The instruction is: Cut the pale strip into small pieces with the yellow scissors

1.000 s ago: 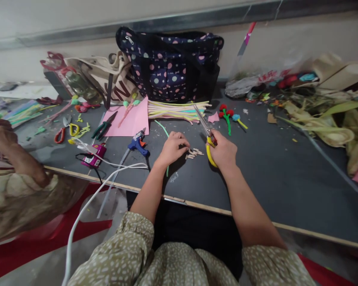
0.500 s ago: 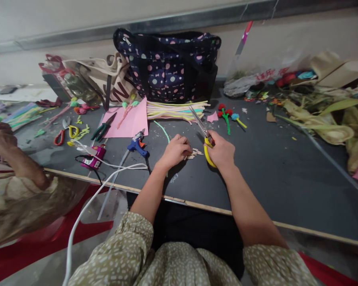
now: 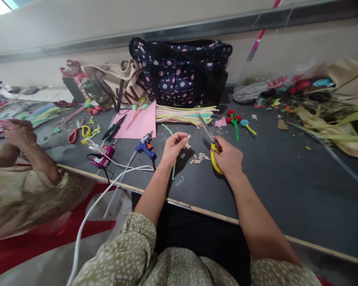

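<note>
My right hand (image 3: 229, 156) is closed around the yellow handles of a pair of scissors (image 3: 209, 133), whose blades point up and to the left. A small whitish piece (image 3: 189, 137) shows at the fingertips of my left hand (image 3: 174, 149), which is pinched shut, with more pale bits below the fingers. Between the two hands, several short pale cut pieces (image 3: 199, 158) lie loose on the dark table. A green pipe cleaner (image 3: 173, 172) runs partly behind my left hand. Beyond the scissors lies a bundle of pale pink, yellow and blue pipe cleaners (image 3: 183, 115).
Left of my hands lie a blue glue gun (image 3: 145, 146), a white cable (image 3: 107, 186), a magenta power box (image 3: 104, 156), and dark green pliers (image 3: 114, 129). A polka-dot bag (image 3: 179, 75) stands at the back. Red-and-green pipe-cleaner flowers (image 3: 234, 124) lie to the right. A person's hands (image 3: 22, 135) are at far left.
My left hand has lifted from the pile of cut pieces and now holds a small whitish piece up. The scissors stay in my right hand. The view has shifted slightly.
</note>
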`<state>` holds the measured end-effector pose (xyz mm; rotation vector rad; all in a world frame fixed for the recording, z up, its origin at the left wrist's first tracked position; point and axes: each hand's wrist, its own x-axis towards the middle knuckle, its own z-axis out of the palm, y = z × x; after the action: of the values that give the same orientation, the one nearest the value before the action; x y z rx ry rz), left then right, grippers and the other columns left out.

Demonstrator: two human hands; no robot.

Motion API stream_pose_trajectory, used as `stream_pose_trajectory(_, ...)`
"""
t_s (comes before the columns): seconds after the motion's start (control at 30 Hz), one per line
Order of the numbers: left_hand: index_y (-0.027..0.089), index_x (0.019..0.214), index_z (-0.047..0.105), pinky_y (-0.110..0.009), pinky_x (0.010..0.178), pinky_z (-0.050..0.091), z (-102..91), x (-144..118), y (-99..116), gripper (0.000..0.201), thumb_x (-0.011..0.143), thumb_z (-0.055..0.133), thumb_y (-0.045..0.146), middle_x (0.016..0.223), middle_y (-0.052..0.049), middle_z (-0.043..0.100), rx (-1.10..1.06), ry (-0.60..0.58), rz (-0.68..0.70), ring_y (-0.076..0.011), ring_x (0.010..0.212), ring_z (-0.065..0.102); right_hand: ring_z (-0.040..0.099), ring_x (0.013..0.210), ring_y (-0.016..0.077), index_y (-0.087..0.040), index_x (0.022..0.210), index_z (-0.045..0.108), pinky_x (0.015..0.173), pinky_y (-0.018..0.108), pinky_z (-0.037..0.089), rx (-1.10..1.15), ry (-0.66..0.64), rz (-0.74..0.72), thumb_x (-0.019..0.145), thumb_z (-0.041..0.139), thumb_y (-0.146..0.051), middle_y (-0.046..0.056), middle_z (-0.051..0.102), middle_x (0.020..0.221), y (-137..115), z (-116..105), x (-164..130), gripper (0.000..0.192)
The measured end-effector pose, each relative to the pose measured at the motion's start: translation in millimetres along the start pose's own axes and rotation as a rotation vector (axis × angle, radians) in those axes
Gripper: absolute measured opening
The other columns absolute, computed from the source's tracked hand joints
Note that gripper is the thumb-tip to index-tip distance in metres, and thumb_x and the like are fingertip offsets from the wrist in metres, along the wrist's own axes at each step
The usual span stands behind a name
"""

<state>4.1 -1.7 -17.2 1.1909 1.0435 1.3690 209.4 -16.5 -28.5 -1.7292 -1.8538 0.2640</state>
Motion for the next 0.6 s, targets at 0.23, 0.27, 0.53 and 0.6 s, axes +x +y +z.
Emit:
stream_pose_trajectory(0.23, 0.02, 0.093, 0.067, -0.023, 0.06, 0.045, -6.6, 4.7, -2.9, 0.027, 0.072, 0.072, 0.037, 0.073, 0.0, 0.06, -0.139, 0.146, -0.132, -0.0073, 0.059, 0.05, 0.062, 0.077, 0.0179, -0.026, 0.112, 0.064, 0.061, 0.027, 0.036, -0.004, 0.002, -0.042, 0.077, 0.056, -0.032, 0.002, 0.069, 0.087, 1.2, 3.0, -0.7, 0.036)
stream_pose_trajectory(0.27, 0.02, 0.093, 0.067, -0.023, 0.06, 0.045, -6.7, 4.8, -2.9, 0.027, 0.072, 0.071, 0.037, 0.074, 0.0, 0.06, -0.12, 0.163, -0.135, -0.0074, 0.059, 0.05, 0.061, 0.076, 0.018, -0.026, 0.112, 0.064, 0.061, 0.027, 0.036, -0.006, 0.004, -0.044, 0.077, 0.056, -0.032, 0.002, 0.069, 0.086, 1.0, 2.7, -0.5, 0.036)
stream_pose_trajectory(0.53, 0.018, 0.088, 0.07, -0.023, 0.062, 0.044, -0.8, 0.6, -4.2, 0.016, 0.077, 0.066, 0.03, 0.076, 0.0, 0.066, 0.212, 0.114, -0.032, -0.0095, 0.064, 0.053, 0.06, 0.076, 0.0171, -0.027, 0.11, 0.064, 0.06, 0.026, 0.033, -0.021, -0.016, 0.001, 0.076, 0.058, -0.03, 0.001, 0.068, 0.086, -3.8, -2.4, 0.3, 0.035)
stream_pose_trajectory(0.6, 0.018, 0.087, 0.071, -0.025, 0.066, 0.045, 1.6, -1.2, -5.0, 0.013, 0.079, 0.064, 0.026, 0.08, -0.001, 0.068, 0.366, 0.044, 0.017, -0.0109, 0.068, 0.056, 0.06, 0.076, 0.0169, -0.028, 0.111, 0.064, 0.06, 0.026, 0.032, -0.019, -0.021, 0.011, 0.076, 0.058, -0.03, 0.0, 0.068, 0.085, -4.6, -3.1, 0.3, 0.035)
